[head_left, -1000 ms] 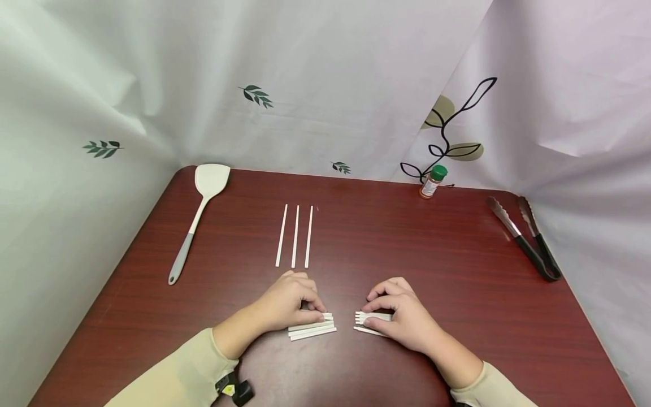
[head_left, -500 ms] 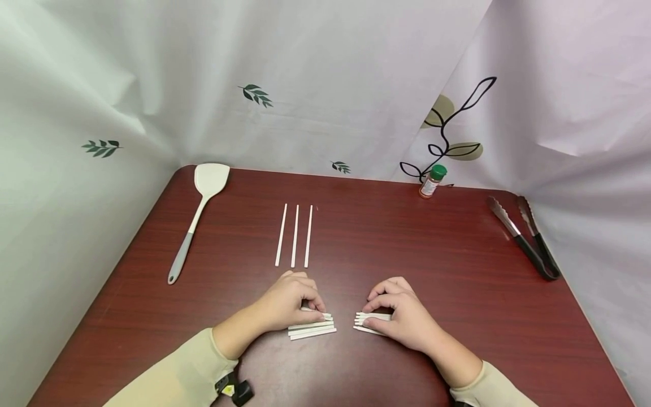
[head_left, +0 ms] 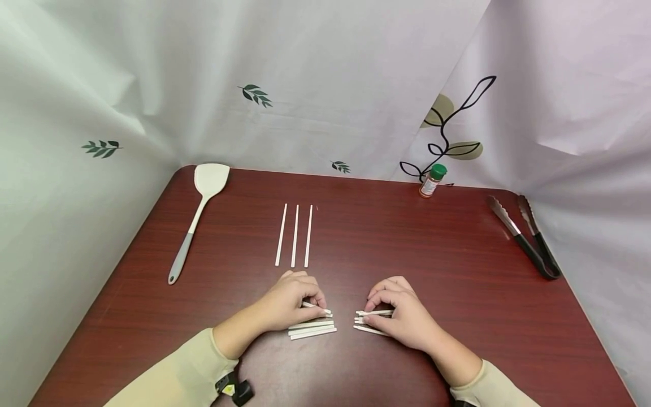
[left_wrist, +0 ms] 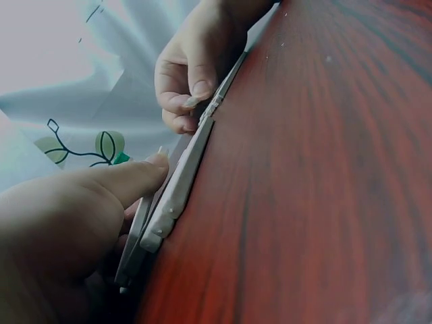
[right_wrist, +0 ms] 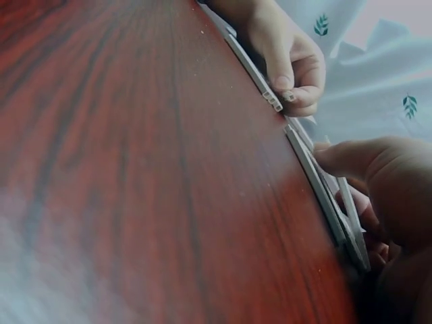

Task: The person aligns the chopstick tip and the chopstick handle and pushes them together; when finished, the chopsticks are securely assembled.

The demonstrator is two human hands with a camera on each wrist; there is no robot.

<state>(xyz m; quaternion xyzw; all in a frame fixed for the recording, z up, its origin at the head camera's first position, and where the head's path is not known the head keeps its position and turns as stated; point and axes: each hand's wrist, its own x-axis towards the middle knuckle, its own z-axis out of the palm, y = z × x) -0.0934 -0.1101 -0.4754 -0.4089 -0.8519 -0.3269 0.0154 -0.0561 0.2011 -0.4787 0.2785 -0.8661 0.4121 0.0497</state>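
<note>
My left hand (head_left: 290, 302) pinches a thin white stick (left_wrist: 137, 226) between thumb and fingers, its end pointing right. Several more white sticks (head_left: 312, 332) lie side by side just below that hand. Across a short gap, my right hand (head_left: 399, 316) pinches another white stick (head_left: 378, 312), tilted a little off the table in the right wrist view. Other sticks (head_left: 370, 330) lie under my right thumb, partly hidden by the hand. Farther back, three white sticks (head_left: 294, 236) lie parallel and spaced apart, pointing away from me.
A white spatula with a grey handle (head_left: 181, 257) lies at the left. A small green-capped spice bottle (head_left: 431, 182) stands at the back right. Black-handled metal tongs (head_left: 531, 249) lie open near the right edge. White curtains (head_left: 305, 85) enclose the dark red table (head_left: 407, 237).
Each hand's fingers have separated a stick slightly from those beside it, raising or tilting it. The three far sticks, spatula, bottle and tongs have stayed in place.
</note>
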